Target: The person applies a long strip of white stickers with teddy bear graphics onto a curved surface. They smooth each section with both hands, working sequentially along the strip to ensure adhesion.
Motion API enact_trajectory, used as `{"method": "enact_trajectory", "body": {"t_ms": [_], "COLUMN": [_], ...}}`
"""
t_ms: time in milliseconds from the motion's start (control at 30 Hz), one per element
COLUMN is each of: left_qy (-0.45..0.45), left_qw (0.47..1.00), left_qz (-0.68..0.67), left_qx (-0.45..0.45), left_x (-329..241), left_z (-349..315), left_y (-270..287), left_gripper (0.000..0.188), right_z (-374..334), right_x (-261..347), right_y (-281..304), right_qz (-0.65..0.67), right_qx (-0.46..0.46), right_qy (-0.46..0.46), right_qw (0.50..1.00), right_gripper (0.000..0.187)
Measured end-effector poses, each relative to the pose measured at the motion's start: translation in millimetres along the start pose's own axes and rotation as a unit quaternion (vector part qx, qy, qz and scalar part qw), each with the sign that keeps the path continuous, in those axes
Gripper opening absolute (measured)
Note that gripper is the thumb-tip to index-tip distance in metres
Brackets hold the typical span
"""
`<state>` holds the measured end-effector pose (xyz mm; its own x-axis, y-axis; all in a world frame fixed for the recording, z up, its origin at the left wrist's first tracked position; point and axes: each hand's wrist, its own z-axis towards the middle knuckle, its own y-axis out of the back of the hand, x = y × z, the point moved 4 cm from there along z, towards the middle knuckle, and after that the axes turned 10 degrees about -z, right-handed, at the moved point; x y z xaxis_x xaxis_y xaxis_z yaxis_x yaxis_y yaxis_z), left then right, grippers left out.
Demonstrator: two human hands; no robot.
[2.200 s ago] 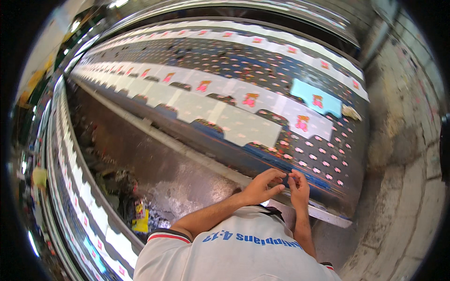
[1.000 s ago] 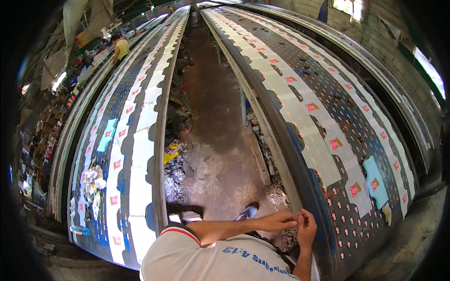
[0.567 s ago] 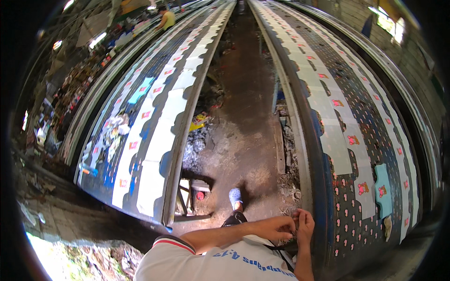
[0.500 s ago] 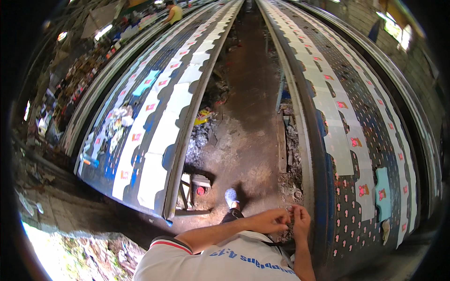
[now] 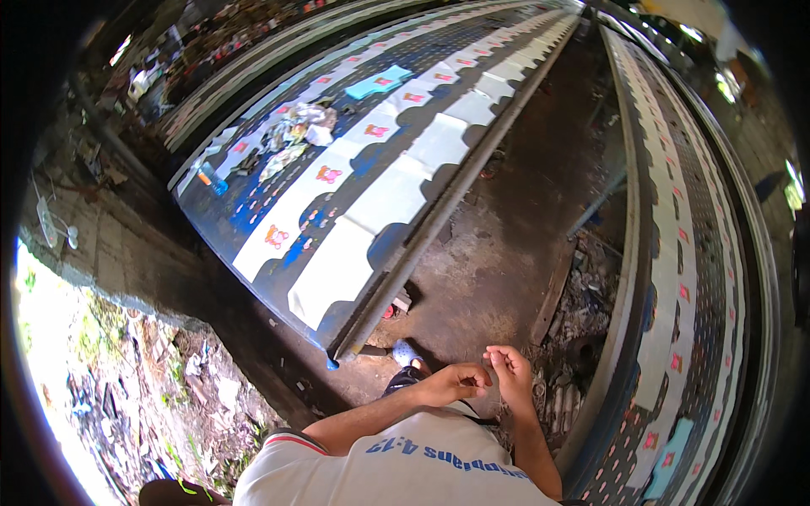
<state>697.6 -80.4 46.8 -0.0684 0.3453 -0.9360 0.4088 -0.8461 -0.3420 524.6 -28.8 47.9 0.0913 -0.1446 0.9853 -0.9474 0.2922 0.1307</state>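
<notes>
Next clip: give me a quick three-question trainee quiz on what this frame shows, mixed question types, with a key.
1. True or false: the left hand and the right hand are held close together in front of the person's chest.
2. Which lies on the long printing table to the person's left?
A. a crumpled heap of cloth
B. a metal bucket
C. a coiled hose
3. Fill in: between the two long tables runs a bare, stained ____.

Key
1. True. The fingertips nearly meet; whether they pinch something small cannot be told.
2. A. It sits beside the white printed pieces.
3. Floor.
</notes>
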Motion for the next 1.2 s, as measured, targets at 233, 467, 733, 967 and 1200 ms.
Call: {"method": "enact_trajectory", "body": {"t_ms": [233,467,733,967,1200], "left_qy": [-0.162,-0.089,0.07,0.049,-0.116], "left_qw": [0.981,0.901,0.516,0.488,0.701], "left_qz": [0.072,0.008,0.332,0.397,0.268], "left_qx": [-0.083,-0.424,-0.787,-0.775,-0.65], "left_x": [-79.5,-107.9,-88.6,-70.4,-127.9], "left_z": [-2.4,-85.8,-245.1,-218.6,-123.1], "left_y": [103.6,239.3,318.0,297.1,215.5], "left_gripper": [0.013,0.021,0.027,0.016,0.012], "right_z": [118.5,229.8,283.3,298.4,341.1], "right_x": [52.4,67.9,80.1,107.9,92.4], "right_y": [-71.3,-180.9,-288.1,-376.3,-418.5], "right_qz": [-0.082,-0.047,-0.097,-0.166,-0.307], "right_qx": [0.083,0.219,0.383,0.564,0.596], "right_qy": [0.025,0.042,0.108,0.31,0.542], "right_qw": [0.993,0.974,0.912,0.747,0.506], "right_gripper": [0.023,0.024,0.02,0.025,0.023]}}
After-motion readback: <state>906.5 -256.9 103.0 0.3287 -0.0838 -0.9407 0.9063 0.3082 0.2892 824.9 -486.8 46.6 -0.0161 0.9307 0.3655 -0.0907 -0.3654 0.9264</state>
